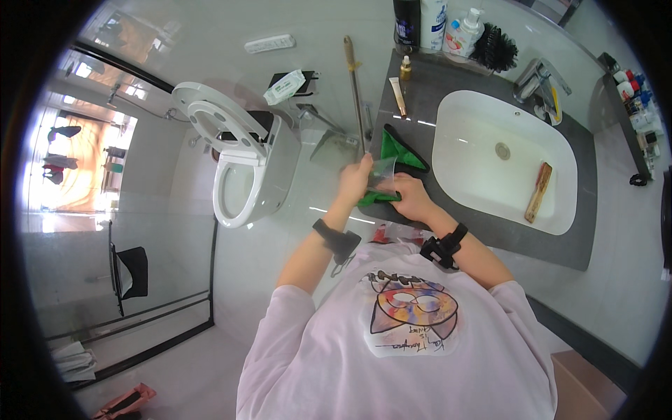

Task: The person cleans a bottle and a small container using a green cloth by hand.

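Note:
My left hand (356, 181) grips a clear plastic container (385, 176), tilted above the counter's left edge. My right hand (412, 195) is at the container's other side, its fingers partly seen through the clear wall. A green cloth (379, 199) is bunched under that hand. More green cloth with a black border (401, 151) lies on the dark grey counter (415, 107) just beyond; whether both are one piece is hidden. To the right is a white sink basin (472, 173), with a worn wooden strip (538, 192) lying in it.
A tube (398, 97) and small dropper bottle (405, 68) are on the counter, below a ledge with a pump bottle (464, 32) and black brush (494, 48). The faucet (536, 81) stands behind the basin. A long handle (355, 89) and toilet (252, 173) are left.

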`<action>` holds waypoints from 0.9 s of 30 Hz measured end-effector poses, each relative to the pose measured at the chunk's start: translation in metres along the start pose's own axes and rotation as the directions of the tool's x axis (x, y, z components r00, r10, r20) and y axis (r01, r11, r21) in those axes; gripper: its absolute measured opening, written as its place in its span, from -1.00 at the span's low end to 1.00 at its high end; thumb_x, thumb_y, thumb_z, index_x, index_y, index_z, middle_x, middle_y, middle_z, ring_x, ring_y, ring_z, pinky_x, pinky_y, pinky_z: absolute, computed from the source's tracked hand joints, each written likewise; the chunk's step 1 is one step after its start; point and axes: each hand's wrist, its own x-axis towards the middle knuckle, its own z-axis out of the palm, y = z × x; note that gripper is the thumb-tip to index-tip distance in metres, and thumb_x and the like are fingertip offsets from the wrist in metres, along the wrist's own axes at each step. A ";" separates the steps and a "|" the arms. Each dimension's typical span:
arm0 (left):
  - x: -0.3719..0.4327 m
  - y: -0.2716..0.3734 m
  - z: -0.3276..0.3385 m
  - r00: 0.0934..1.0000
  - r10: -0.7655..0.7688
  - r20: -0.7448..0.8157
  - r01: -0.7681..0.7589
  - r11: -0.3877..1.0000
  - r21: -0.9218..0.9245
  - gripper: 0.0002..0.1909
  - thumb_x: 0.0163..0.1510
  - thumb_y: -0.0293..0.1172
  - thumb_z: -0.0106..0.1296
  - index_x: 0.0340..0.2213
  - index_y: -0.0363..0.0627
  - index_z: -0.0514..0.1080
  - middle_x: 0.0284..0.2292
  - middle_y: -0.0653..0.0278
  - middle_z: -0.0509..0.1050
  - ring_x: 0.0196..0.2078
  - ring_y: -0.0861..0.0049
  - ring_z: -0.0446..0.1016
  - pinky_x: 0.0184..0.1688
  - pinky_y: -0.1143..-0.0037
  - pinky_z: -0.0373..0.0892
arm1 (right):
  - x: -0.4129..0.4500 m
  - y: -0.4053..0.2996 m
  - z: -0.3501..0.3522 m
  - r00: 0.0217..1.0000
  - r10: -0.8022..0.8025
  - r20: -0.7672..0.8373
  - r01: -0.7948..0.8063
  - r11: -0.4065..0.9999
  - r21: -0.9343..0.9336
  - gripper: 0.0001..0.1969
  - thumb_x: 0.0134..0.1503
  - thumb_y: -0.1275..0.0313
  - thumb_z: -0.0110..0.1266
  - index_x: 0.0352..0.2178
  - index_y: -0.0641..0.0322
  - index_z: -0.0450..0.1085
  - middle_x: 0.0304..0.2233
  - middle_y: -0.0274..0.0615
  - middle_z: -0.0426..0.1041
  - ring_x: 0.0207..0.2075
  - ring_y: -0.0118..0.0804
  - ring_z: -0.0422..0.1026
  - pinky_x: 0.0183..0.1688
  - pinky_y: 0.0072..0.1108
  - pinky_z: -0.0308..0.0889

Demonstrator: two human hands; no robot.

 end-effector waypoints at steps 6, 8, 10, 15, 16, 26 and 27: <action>-0.012 0.004 0.014 0.927 0.299 -0.227 -0.270 0.951 0.152 -0.49 0.02 -0.04 -0.26 -0.59 -0.34 0.38 -0.72 0.00 0.32 -0.63 0.24 0.35 -0.54 0.39 0.21 | -0.002 0.004 -0.002 0.993 0.116 -0.006 -0.114 0.986 0.118 -0.70 -0.28 0.55 0.09 -0.38 0.13 0.43 -0.37 -0.23 0.45 -0.30 -0.26 0.39 -0.20 -0.53 0.27; -0.013 0.002 0.017 0.872 0.409 -0.269 -0.369 0.910 0.188 -0.58 0.02 -0.16 -0.24 -0.57 -0.33 0.38 -0.70 0.00 0.34 -0.59 0.20 0.37 -0.51 0.39 0.24 | -0.001 0.002 -0.006 0.987 0.160 0.023 -0.162 0.974 0.160 -0.69 -0.28 0.57 0.10 -0.37 0.16 0.43 -0.36 -0.22 0.45 -0.31 -0.31 0.41 -0.24 -0.57 0.29; -0.010 -0.002 0.021 0.806 0.514 -0.293 -0.477 0.858 0.193 -0.61 0.02 -0.20 -0.26 -0.56 -0.34 0.36 -0.71 0.02 0.33 -0.60 0.22 0.37 -0.51 0.40 0.25 | 0.000 0.000 -0.009 0.944 0.295 0.148 -0.329 0.864 0.380 -0.66 -0.24 0.65 0.08 -0.30 0.37 0.37 -0.30 -0.13 0.43 -0.25 -0.40 0.38 -0.15 -0.64 0.24; 0.001 -0.003 0.024 0.535 0.798 -0.278 -0.721 0.602 0.344 -0.70 0.00 -0.31 -0.27 -0.45 -0.32 0.34 -0.64 0.02 0.36 -0.53 0.22 0.42 -0.46 0.39 0.29 | 0.003 -0.004 -0.017 0.887 0.414 0.203 -0.452 0.691 0.565 -0.66 -0.22 0.64 0.07 -0.29 0.41 0.35 -0.29 -0.13 0.42 -0.24 -0.43 0.37 -0.15 -0.65 0.24; 0.004 -0.005 0.022 0.519 0.815 -0.258 -0.737 0.579 0.348 -0.74 -0.02 -0.32 -0.23 -0.42 -0.29 0.34 -0.60 0.02 0.38 -0.54 0.20 0.41 -0.46 0.40 0.30 | 0.002 -0.004 -0.017 0.909 0.379 0.173 -0.406 0.711 0.574 -0.65 -0.22 0.64 0.07 -0.28 0.40 0.35 -0.29 -0.12 0.42 -0.25 -0.42 0.38 -0.16 -0.64 0.24; 0.008 0.015 -0.017 0.932 -0.108 0.346 0.125 0.992 -0.027 -0.34 -0.01 0.21 -0.38 -0.51 -0.28 0.31 -0.74 0.20 0.32 -0.77 0.56 0.28 -0.73 0.62 0.18 | 0.003 -0.010 -0.014 0.971 -0.228 -0.070 0.207 0.951 -0.230 -0.63 -0.33 0.64 -0.06 -0.35 0.28 0.37 -0.35 -0.09 0.41 -0.26 -0.18 0.36 -0.11 -0.45 0.21; 0.008 0.018 -0.019 0.932 -0.106 0.346 0.123 0.992 -0.028 -0.34 -0.01 0.21 -0.38 -0.51 -0.28 0.31 -0.74 0.20 0.32 -0.77 0.56 0.28 -0.73 0.62 0.18 | 0.003 -0.007 -0.013 0.971 -0.230 -0.070 0.208 0.950 -0.231 -0.63 -0.33 0.64 -0.06 -0.35 0.28 0.37 -0.35 -0.09 0.41 -0.26 -0.18 0.36 -0.11 -0.45 0.21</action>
